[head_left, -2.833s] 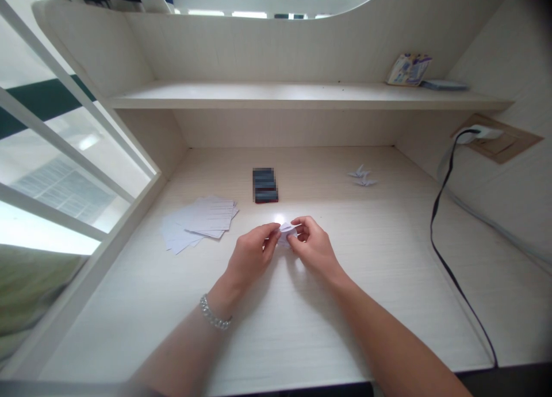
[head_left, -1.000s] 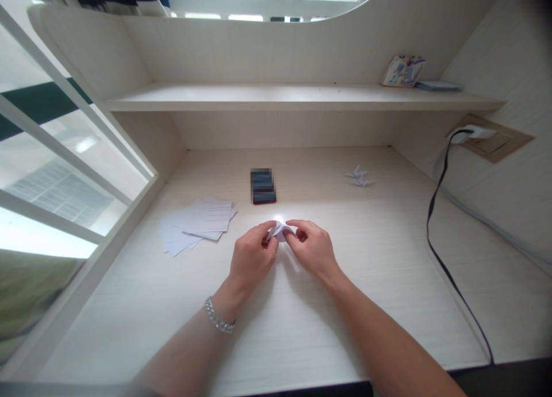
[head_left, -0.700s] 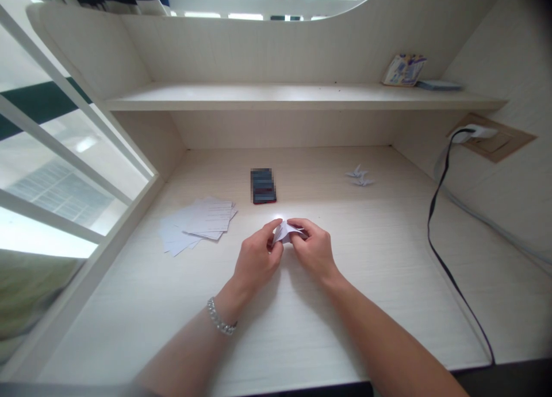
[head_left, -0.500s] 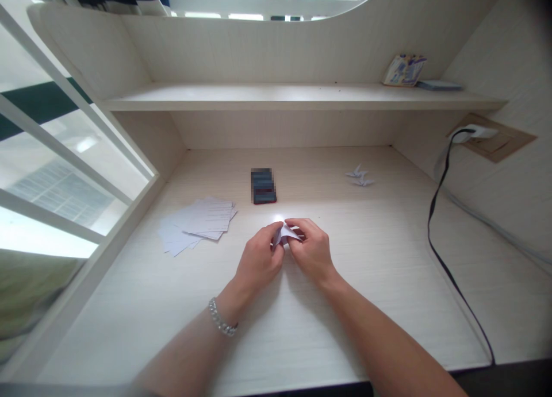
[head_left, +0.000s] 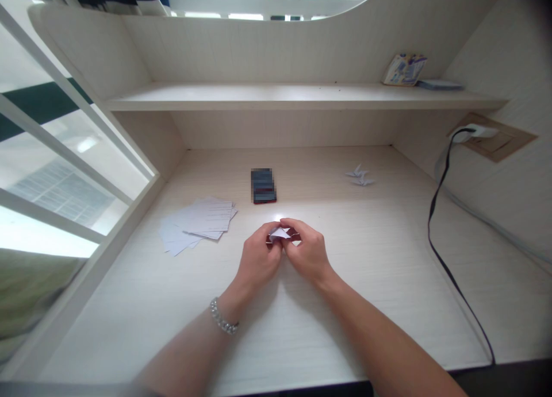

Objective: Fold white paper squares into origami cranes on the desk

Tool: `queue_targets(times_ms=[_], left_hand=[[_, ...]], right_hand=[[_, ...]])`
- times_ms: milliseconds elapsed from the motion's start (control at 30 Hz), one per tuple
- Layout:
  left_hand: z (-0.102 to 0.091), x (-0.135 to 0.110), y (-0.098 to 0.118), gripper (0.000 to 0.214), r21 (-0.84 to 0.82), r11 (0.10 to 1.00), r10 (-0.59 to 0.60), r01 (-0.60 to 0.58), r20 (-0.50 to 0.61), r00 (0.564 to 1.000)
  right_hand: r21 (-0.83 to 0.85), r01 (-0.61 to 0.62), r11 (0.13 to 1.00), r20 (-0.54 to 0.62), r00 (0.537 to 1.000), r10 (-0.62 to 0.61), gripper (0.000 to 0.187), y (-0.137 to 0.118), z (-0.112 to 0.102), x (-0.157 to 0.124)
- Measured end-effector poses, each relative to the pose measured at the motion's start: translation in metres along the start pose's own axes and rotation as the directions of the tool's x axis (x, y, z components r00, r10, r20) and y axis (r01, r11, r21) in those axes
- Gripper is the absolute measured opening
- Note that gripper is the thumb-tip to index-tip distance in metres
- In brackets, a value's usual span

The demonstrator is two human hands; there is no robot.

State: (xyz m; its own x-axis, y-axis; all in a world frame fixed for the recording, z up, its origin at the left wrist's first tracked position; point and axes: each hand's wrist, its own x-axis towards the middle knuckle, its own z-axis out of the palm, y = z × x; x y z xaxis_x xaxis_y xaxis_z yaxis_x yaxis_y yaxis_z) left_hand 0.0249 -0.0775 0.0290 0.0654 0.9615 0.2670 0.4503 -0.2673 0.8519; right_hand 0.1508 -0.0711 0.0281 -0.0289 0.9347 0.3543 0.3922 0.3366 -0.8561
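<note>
A small piece of folded white paper (head_left: 279,234) sits between my two hands, low over the middle of the desk. My left hand (head_left: 260,251) is closed on its left side, with a silver chain bracelet on that wrist. From the right, my right hand (head_left: 309,249) pinches the same paper, and the fingertips of both hands meet around it. Fingers hide part of the folds. Beyond the hands lies a dark, pixelated phone-like slab (head_left: 263,186). Loose white paper sheets (head_left: 207,218) are fanned out to the left.
Small folded paper cranes (head_left: 361,176) rest at the back right of the desk. A black cable (head_left: 440,253) runs from the wall socket (head_left: 495,137) down the right side. The shelf (head_left: 259,92) above holds a printed packet (head_left: 404,70) and a flat item.
Both hands have shifted slightly left and drawn closer together. The folded paper has turned and shows less of its surface between the fingers.
</note>
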Motion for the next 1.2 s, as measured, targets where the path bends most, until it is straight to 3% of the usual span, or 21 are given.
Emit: queue_targets(times_ms=[100, 233, 400, 633, 800, 967, 1200], left_hand=[[-0.002, 0.005, -0.009, 0.026, -0.114, 0.984, -0.144, 0.140, -0.033, 0.989], [-0.001, 0.009, -0.018, 0.023, -0.408, 0.853, -0.329, 0.326, 0.064, 0.942], [0.000, 0.008, -0.017, 0.026, -0.585, 0.724, -0.332, 0.365, 0.168, 0.928], [-0.002, 0.008, -0.017, 0.035, -0.682, 0.606, -0.372, 0.409, 0.211, 0.904], [-0.001, 0.008, -0.019, 0.035, -0.650, 0.642, -0.381, 0.407, 0.191, 0.905], [-0.001, 0.007, -0.020, 0.042, -0.588, 0.695, -0.380, 0.413, 0.188, 0.906], [-0.002, 0.006, -0.020, 0.036, -0.555, 0.738, -0.329, 0.384, 0.202, 0.923]], right_hand=[[0.116, -0.055, 0.992, 0.061, 0.997, 0.048, 0.035, 0.000, 0.001, 0.000], [0.294, -0.167, 0.941, 0.130, 0.982, 0.134, 0.026, -0.001, 0.000, 0.000], [0.291, -0.155, 0.944, 0.156, 0.981, 0.113, 0.018, -0.002, -0.002, 0.001], [0.186, -0.074, 0.980, 0.226, 0.974, 0.030, 0.007, -0.003, -0.007, 0.002], [0.198, -0.182, 0.963, 0.249, 0.960, 0.130, 0.010, 0.002, -0.003, 0.003], [0.364, -0.326, 0.872, 0.292, 0.929, 0.226, 0.027, 0.012, 0.000, 0.007], [0.382, -0.312, 0.870, 0.333, 0.924, 0.186, 0.029, 0.014, -0.004, 0.009]])
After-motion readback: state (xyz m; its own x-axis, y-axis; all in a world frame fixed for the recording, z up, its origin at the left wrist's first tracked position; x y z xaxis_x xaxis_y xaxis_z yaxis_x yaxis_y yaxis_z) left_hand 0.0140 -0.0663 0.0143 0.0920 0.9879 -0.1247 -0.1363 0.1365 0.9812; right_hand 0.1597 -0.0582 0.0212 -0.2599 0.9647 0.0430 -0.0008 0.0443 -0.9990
